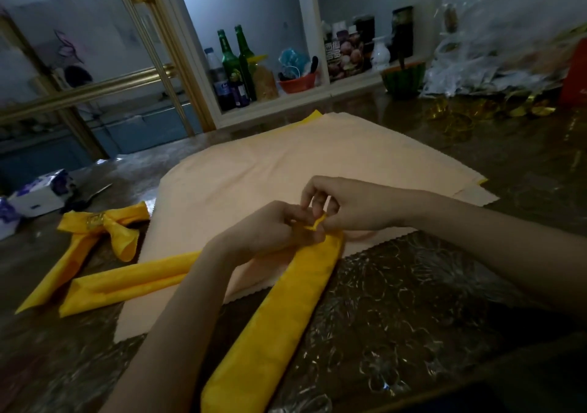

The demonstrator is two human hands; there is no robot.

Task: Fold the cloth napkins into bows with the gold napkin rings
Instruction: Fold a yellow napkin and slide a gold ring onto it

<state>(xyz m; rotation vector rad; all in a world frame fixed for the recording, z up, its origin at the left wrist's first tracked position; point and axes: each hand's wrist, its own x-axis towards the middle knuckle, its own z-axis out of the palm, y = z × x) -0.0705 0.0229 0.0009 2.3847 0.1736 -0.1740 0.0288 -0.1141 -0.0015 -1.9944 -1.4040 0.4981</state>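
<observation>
A yellow napkin (276, 323), folded into a long strip and bent into a V, lies over a stack of peach napkins (286, 164). At the bend, my left hand (270, 228) and my right hand (346, 203) both pinch the yellow cloth, a small fold of it sticking up between the fingers. To the left lies a finished yellow bow (104, 234) with a gold napkin ring (93, 221) round its middle. Loose gold napkin rings (460, 120) sit at the far right of the table.
The table (413, 301) has a shiny patterned cover. A tissue pack (41, 195) and scissors (92, 193) lie at the left. A green basket (403, 79), crumpled clear wrapping (495, 63) and a shelf with bottles (235, 66) stand at the back.
</observation>
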